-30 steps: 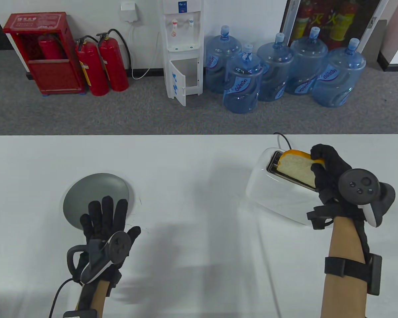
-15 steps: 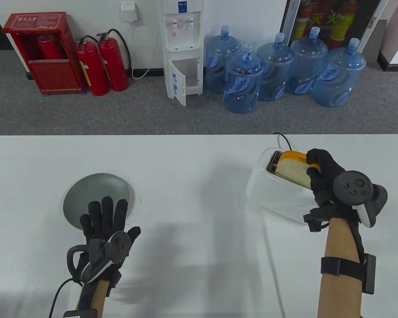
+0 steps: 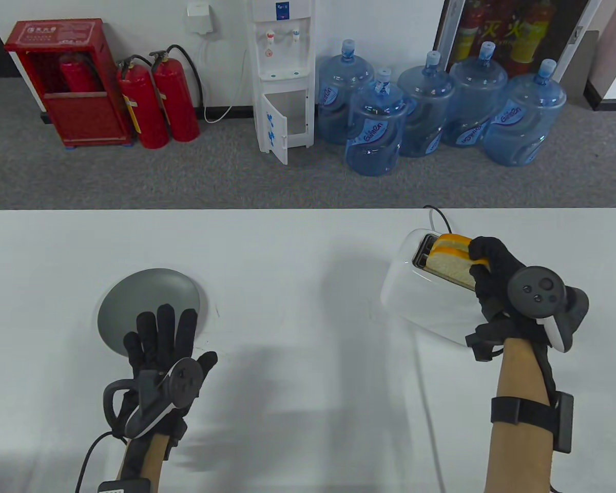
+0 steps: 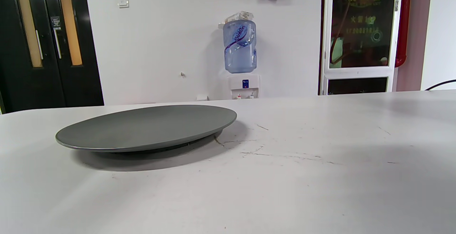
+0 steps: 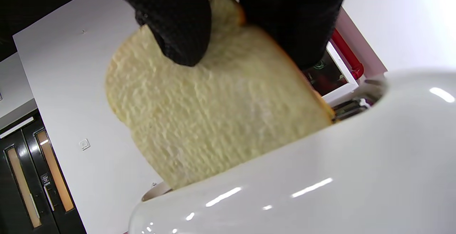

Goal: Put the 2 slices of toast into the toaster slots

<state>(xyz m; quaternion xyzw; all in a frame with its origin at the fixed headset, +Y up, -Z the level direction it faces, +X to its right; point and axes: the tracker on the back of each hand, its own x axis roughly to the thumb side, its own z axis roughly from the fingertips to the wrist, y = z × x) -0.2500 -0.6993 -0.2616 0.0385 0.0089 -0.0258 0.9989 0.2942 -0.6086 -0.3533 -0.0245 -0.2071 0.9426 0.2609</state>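
On the table, left to right
Left hand (image 3: 164,359): lying flat near the table's (image 3: 297,267) front edge, fingers straight and spread, grasping nothing; its fingertips are reaching over the near rim of the plate.
Plate (image 3: 133,303): grey and round, sitting bare on the white top just beyond the left hand; the left wrist view is showing it (image 4: 142,127) low and side-on.
Toaster (image 3: 421,303): white and glossy, standing on the right part of the table, well apart from the plate, its dark slots facing up and a black cord trailing off behind it.
Toast slices (image 3: 449,254): two orange crust edges are showing side by side at the toaster's top; the near slice is standing partly sunk in its slot, its pale face (image 5: 213,113) rising above the toaster's white rim (image 5: 320,177).
Right hand (image 3: 493,272): pinching the near slice by its top edge, thumb (image 5: 174,24) pressing on the crumb face and the other fingers curling behind it.
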